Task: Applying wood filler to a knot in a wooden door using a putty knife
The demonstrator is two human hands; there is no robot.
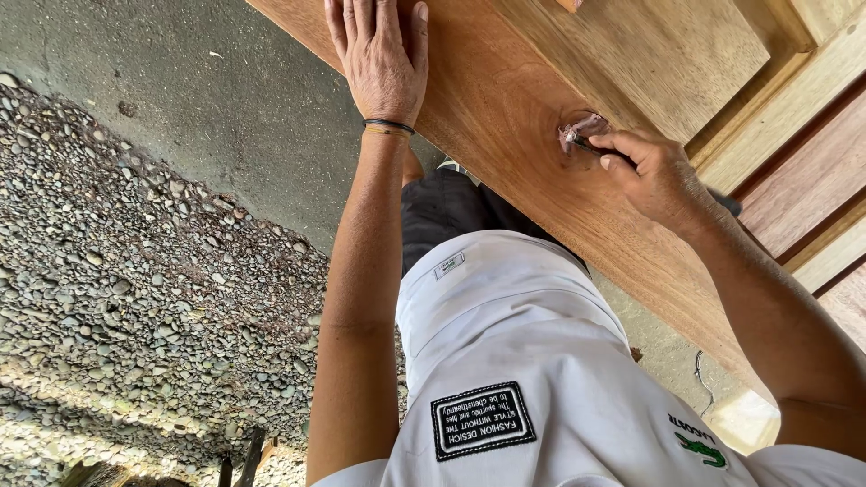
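Wooden door [505,99] under flat open left hand [379,54], right hand [654,176] gripping dark tool [591,144] (concrete floor [225,108]).

1. Black rectangular patch [483,420] with white border and white lettering, sewn on the white shirt, low centre, slightly tilted.
2. Small white rectangular tag [448,265] with dark print, higher up on the shirt, near the dark trousers.
3. Small green embroidered emblem [703,450] with dark lettering beside it, shirt lower right.
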